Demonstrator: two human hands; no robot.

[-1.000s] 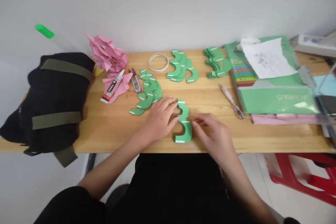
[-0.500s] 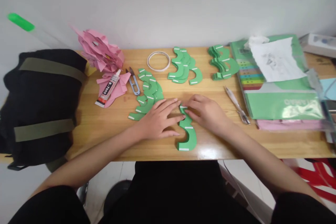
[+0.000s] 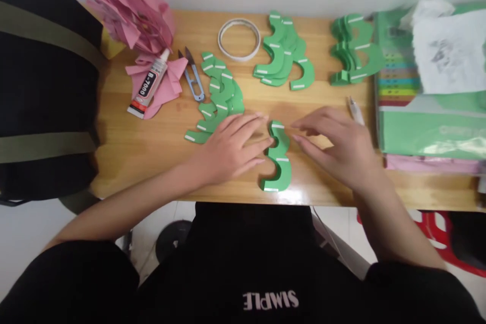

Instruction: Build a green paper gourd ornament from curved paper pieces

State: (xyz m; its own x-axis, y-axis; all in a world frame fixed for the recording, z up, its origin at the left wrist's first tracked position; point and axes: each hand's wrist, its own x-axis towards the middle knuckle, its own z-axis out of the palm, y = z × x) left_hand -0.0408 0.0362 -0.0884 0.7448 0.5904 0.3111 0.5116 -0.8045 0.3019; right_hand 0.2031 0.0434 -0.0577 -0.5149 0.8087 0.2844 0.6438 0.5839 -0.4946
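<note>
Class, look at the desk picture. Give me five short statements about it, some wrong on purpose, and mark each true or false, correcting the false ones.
1. The glue tube lies on pink pieces. True.
2. The right hand is gripping a pen. False: its thumb and fingers are apart and hold nothing visible.
3. The snips lie between the glue tube and a pile of green pieces. True.
4. The white ring stands upright against the wall. False: it lies flat on the wooden table.
5. The green shape between the left hand and the right hand bears white strips. True.
</note>
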